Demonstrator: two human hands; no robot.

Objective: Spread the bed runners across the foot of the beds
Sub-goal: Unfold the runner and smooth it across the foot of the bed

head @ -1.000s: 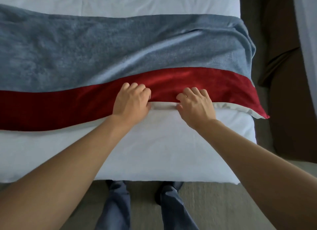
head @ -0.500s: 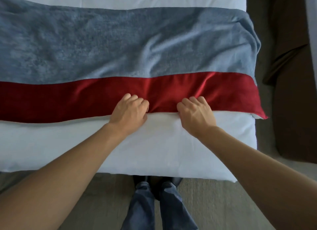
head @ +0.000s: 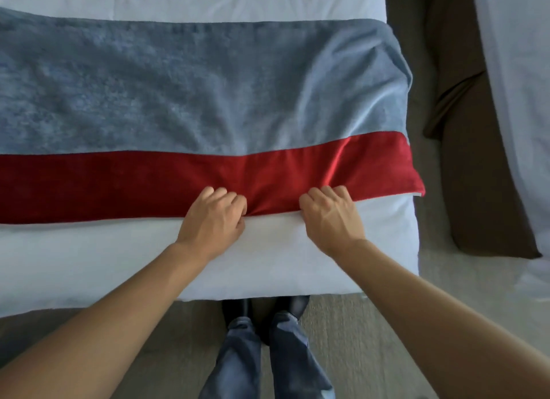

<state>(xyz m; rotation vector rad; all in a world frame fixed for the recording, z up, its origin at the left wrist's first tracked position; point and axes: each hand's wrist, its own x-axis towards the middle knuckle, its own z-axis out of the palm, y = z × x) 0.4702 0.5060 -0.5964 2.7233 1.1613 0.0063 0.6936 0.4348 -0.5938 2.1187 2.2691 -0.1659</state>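
Observation:
A bed runner lies across the foot of the white bed (head: 89, 264). It has a wide grey-blue plush part (head: 178, 86) and a red velvet band (head: 104, 184) along the near edge. My left hand (head: 212, 220) and my right hand (head: 330, 217) sit side by side on the red band's near edge, right of centre. Both have curled fingers that grip that edge. The runner's right end drapes over the bed's right side, with folds near the corner. Its left end runs out of view.
A narrow floor gap with dark brown fabric (head: 464, 130) separates this bed from a second white bed (head: 523, 101) at the right. My legs in jeans and dark shoes (head: 265, 354) stand on grey carpet against the bed's foot.
The red band's near edge has moved toward the foot and lies straighter. The white underside that showed at the right corner is now almost hidden. Both hands keep their grip.

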